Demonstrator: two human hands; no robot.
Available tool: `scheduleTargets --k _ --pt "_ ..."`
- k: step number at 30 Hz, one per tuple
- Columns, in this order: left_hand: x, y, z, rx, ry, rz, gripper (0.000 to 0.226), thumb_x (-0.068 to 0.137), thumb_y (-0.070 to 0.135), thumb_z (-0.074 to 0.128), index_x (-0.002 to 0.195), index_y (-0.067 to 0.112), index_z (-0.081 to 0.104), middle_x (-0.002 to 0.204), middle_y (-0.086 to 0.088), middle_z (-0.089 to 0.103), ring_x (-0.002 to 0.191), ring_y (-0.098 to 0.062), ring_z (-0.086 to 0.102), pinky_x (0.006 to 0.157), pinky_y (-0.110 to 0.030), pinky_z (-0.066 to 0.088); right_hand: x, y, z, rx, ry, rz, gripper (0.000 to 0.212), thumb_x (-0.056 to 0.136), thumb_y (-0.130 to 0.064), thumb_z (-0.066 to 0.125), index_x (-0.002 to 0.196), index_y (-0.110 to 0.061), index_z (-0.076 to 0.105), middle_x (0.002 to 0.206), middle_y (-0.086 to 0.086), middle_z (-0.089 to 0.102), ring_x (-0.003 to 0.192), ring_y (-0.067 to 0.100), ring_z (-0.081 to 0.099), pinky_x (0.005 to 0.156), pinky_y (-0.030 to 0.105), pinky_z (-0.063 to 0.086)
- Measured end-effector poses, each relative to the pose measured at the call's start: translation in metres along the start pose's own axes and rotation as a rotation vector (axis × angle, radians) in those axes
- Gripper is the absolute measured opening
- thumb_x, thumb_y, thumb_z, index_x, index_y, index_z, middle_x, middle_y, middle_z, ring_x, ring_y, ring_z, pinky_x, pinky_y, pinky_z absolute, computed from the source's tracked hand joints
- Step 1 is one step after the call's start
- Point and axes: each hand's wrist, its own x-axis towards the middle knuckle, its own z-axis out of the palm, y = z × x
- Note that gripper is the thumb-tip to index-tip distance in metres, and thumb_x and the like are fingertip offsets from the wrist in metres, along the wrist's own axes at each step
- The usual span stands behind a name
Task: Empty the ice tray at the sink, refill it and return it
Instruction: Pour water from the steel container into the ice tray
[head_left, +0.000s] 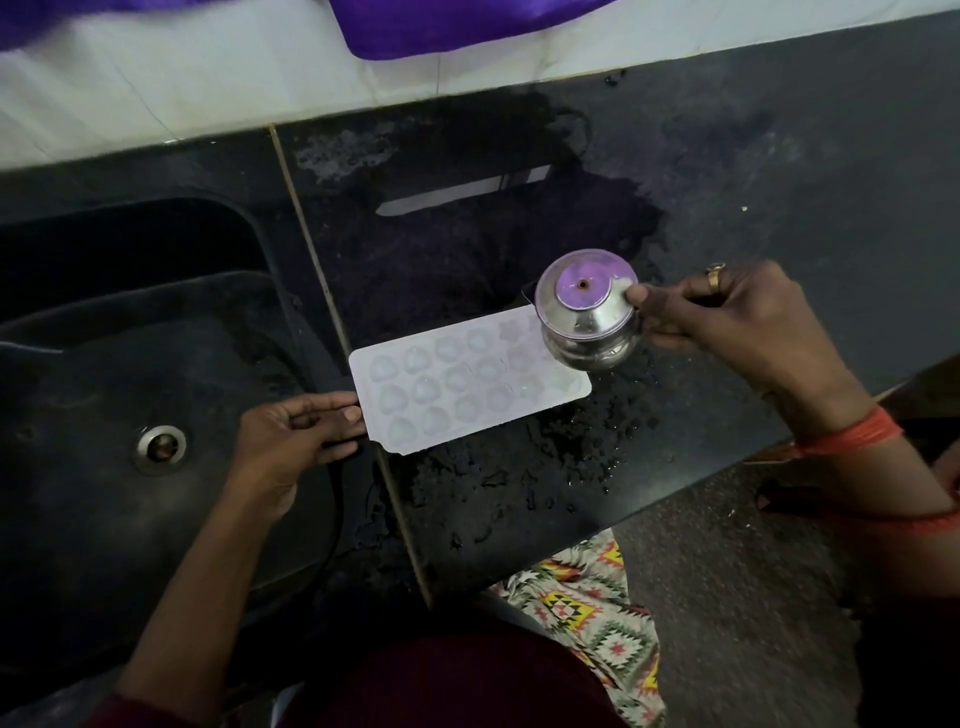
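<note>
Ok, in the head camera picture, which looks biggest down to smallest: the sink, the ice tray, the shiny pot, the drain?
1. sink
2. ice tray
3. shiny pot, held up nearer the camera, so it may look bigger than it is
4. drain

Ice tray: translucent white. Pot: shiny silver, top shows purple. Counter: black, faint grey speckle. Tan strip runs along its left edge, next to the black sink; drain silver. Past the far edge: white tiles, purple cloth. Gold ring, orange-red bangle. At the near edge: cream fabric with a yellow, red and green diamond pattern, and a maroon garment.
</note>
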Motion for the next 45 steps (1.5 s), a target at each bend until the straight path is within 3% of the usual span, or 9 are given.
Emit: scheduleTargets --k 4,8,13,20,25,29,34,45 --pt "0.000 -0.002 0.000 0.001 -0.002 -0.002 0.015 0.082 0.003 0.075 0.097 0.006 0.074 0.087 -0.010 0.078 0.082 -0.018 0.076 0.058 -0.020 0.057 0.001 -0.004 0.003 0.008 -0.005 -0.018 0.032 0.075 -0.046 0.080 0.082 -0.016 0.080 0.075 -0.004 0.078 0.071 0.008 0.075 0.063 0.010 0.055" --pt "0.000 -0.004 -0.003 -0.001 -0.007 -0.004 0.016 0.082 0.005 0.076 0.098 0.005 0.073 0.088 -0.011 0.078 0.083 -0.019 0.076 0.058 -0.020 0.057 0.002 -0.006 0.007 -0.049 -0.010 -0.026 0.030 0.076 -0.048 0.079 0.081 -0.018 0.080 0.074 -0.006 0.077 0.071 0.008 0.075 0.068 0.013 0.058" --pt "0.000 -0.006 -0.004 -0.010 -0.017 0.000 0.018 0.082 0.004 0.075 0.100 0.004 0.073 0.088 -0.010 0.078 0.083 -0.019 0.076 0.059 -0.021 0.058 0.002 -0.007 0.011 -0.139 -0.006 -0.057 0.029 0.079 -0.051 0.077 0.079 -0.022 0.080 0.068 -0.013 0.075 0.065 -0.001 0.072 0.062 0.001 0.046" --pt "0.002 -0.009 -0.005 -0.022 -0.024 0.001 0.018 0.080 0.007 0.077 0.098 0.006 0.074 0.089 -0.011 0.078 0.085 -0.020 0.076 0.059 -0.021 0.058 0.003 -0.008 0.014 -0.180 -0.017 -0.080 0.030 0.079 -0.052 0.077 0.077 -0.023 0.080 0.067 -0.014 0.074 0.064 -0.002 0.071 0.061 0.001 0.046" --pt "0.004 -0.011 -0.007 -0.031 -0.032 0.011 0.031 0.069 0.016 0.081 0.098 0.006 0.075 0.091 -0.013 0.078 0.086 -0.022 0.076 0.061 -0.022 0.059 0.005 -0.008 0.014 -0.208 -0.014 -0.110 0.028 0.078 -0.053 0.077 0.076 -0.025 0.079 0.062 -0.019 0.072 0.062 -0.006 0.069 0.058 -0.002 0.042" --pt "0.005 -0.013 -0.009 -0.035 -0.038 0.013 0.025 0.074 0.012 0.081 0.098 0.007 0.075 0.091 -0.013 0.078 0.088 -0.024 0.076 0.061 -0.022 0.059 0.007 -0.008 0.014 -0.232 -0.016 -0.123 0.029 0.078 -0.053 0.077 0.077 -0.024 0.080 0.062 -0.021 0.071 0.061 -0.007 0.069 0.057 -0.003 0.041" --pt "0.006 -0.013 -0.009 -0.040 -0.045 0.016 0.038 0.063 0.022 0.083 0.097 0.007 0.075 0.091 -0.013 0.078 0.087 -0.023 0.076 0.061 -0.022 0.059 0.008 -0.007 0.015 -0.237 -0.021 -0.134 0.029 0.078 -0.052 0.077 0.078 -0.024 0.080 0.064 -0.020 0.072 0.062 -0.006 0.070 0.058 -0.001 0.044" --pt "0.007 -0.015 -0.010 -0.043 -0.053 0.018 0.037 0.064 0.021 0.082 0.098 0.008 0.075 0.092 -0.013 0.078 0.088 -0.023 0.076 0.061 -0.022 0.058 0.006 -0.007 0.014 -0.244 -0.029 -0.138 0.027 0.079 -0.049 0.077 0.078 -0.022 0.079 0.064 -0.021 0.072 0.061 -0.007 0.069 0.058 -0.001 0.044"
